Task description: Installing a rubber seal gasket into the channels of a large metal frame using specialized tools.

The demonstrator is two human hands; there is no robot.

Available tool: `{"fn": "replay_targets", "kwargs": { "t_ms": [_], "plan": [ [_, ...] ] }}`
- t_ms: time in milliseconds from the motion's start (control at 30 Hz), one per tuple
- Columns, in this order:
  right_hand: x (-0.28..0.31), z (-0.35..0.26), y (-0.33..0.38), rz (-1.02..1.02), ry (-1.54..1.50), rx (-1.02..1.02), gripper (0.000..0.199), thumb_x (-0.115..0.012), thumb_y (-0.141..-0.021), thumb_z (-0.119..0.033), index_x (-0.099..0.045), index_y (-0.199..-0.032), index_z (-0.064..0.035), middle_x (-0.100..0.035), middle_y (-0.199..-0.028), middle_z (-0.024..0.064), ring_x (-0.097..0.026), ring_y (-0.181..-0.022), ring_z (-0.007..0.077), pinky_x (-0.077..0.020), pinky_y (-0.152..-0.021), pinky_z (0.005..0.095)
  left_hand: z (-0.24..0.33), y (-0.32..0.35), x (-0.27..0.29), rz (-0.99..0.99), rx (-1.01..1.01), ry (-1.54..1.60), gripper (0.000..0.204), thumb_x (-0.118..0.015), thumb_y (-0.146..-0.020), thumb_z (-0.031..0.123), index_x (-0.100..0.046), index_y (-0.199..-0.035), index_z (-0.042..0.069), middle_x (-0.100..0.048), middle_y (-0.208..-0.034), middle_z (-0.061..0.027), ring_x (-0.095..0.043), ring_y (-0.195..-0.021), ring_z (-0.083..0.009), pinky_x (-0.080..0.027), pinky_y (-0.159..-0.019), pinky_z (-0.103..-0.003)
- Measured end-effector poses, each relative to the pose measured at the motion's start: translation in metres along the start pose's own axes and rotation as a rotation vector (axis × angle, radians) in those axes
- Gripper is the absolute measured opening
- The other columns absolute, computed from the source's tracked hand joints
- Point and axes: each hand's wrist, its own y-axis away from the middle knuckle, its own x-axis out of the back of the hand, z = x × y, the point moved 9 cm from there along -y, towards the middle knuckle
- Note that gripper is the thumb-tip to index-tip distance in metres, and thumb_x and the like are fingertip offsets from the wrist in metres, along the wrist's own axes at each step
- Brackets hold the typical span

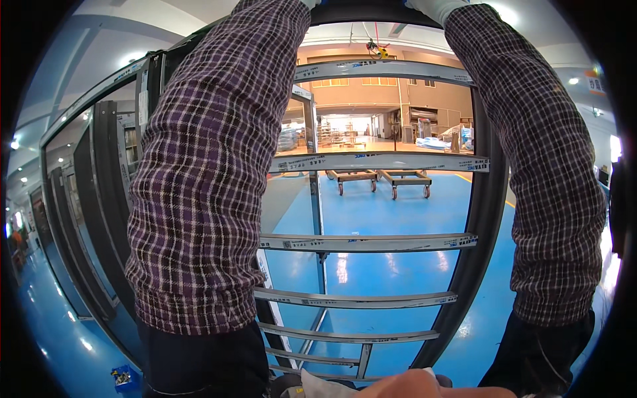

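The dark frame [492, 219] looks stiff, probably heavy — best held by its uprights [479, 265]. Left hand [309, 2], right hand [434, 8]: at its top — fingers' grip, cannot tell.

A tall dark frame [491, 199] is held upright, crossed by level silvery bars [371, 162] marked with print.
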Motion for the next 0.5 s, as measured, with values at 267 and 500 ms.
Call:
{"fn": "replay_targets", "kwargs": {
  "t_ms": [267,500],
  "plan": [
    [-0.007,-0.017,0.000,-0.020,-0.027,0.010,0.040,-0.062,-0.082,-0.034,-0.056,-0.109,-0.0049,-0.058,-0.111,0.0175,-0.058,-0.102,0.0342,-0.0462,-0.088,0.0432,-0.009,0.004,-0.006,-0.013,0.031,-0.063,0.035,-0.060,-0.085,0.025,-0.058,-0.115,0.008,-0.060,-0.115,-0.0171,-0.060,-0.106,-0.0324,-0.048,-0.089,-0.044],
    [-0.009,-0.033,-0.006,-0.019,-0.046,0.012,0.042,-0.062,-0.083,-0.034,-0.053,-0.112,-0.0045,-0.057,-0.113,0.0184,-0.058,-0.103,0.0347,-0.0465,-0.088,0.0432,-0.023,0.005,-0.005,-0.006,0.053,-0.122,0.033,-0.059,-0.086,0.025,-0.058,-0.114,0.008,-0.061,-0.113,-0.0170,-0.061,-0.105,-0.0326,-0.049,-0.088,-0.045]
  ]
}}
